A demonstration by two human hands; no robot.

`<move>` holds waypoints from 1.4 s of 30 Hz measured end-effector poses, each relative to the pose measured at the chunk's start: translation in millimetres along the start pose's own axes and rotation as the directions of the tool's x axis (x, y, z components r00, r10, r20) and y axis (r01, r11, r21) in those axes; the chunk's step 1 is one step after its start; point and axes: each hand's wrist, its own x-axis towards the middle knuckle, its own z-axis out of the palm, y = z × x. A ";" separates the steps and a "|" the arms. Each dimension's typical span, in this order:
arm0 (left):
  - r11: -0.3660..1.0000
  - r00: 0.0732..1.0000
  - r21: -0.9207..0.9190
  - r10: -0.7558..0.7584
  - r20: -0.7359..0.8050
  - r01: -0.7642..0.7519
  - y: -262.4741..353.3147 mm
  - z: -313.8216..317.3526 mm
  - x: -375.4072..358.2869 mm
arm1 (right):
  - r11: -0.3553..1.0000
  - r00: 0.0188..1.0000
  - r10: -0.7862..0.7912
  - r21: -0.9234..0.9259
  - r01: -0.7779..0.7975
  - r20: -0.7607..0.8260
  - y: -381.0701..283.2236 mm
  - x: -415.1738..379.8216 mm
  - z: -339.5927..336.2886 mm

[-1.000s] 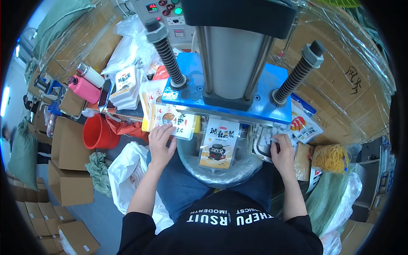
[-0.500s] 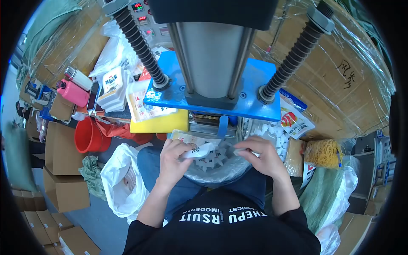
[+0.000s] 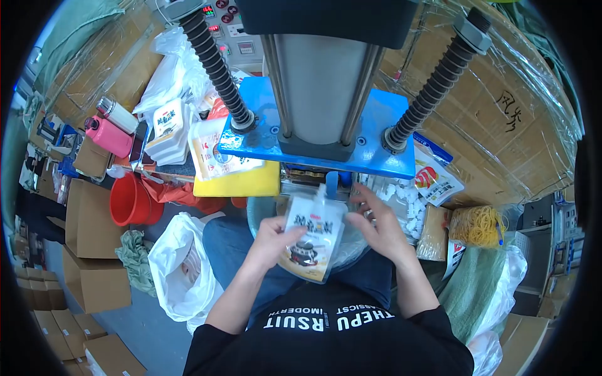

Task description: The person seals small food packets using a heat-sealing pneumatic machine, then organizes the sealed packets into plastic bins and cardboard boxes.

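Observation:
My left hand (image 3: 271, 243) is closed on a printed spout pouch (image 3: 311, 247), its thumb across the front. The pouch is white with dark lettering and a pot picture, and a pale spout (image 3: 321, 195) stands up at its top. Just right of the pouch, my right hand (image 3: 382, 230) has its fingers apart and holds nothing I can see. Beneath the pouch, between my knees, is a plastic-lined tub (image 3: 351, 254), mostly covered by the pouch. Ahead of both hands stands a press with a blue plate (image 3: 376, 135).
A yellow block (image 3: 251, 182) lies left of the press. Small white pieces (image 3: 406, 207) lie in clear plastic on the right, near yellow rubber bands (image 3: 480, 227). A red bucket (image 3: 133, 199), a white bag (image 3: 182, 269) and cardboard boxes (image 3: 94, 219) stand on the left.
The pouch has turned from tilted and folded over the tub to upright, its printed face towards me and spout up. My left hand moved right and down; the right hand's fingers have spread.

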 end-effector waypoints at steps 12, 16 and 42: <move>0.980 0.995 -0.199 -0.035 -0.098 0.015 -0.1 -5.6 57.0 | 0.975 0.987 -0.044 -0.224 0.008 -0.157 41.1 -11.1 -45.0; 0.988 0.996 -0.149 -0.038 -0.087 0.024 7.3 -4.8 52.9 | 0.951 0.988 0.033 -0.301 -0.077 -0.148 57.9 -8.1 -28.3; 0.003 0.508 0.973 0.853 0.118 -0.230 31.4 -103.2 32.9 | 0.960 0.948 -0.158 -0.266 0.082 -0.277 114.5 -9.9 -31.5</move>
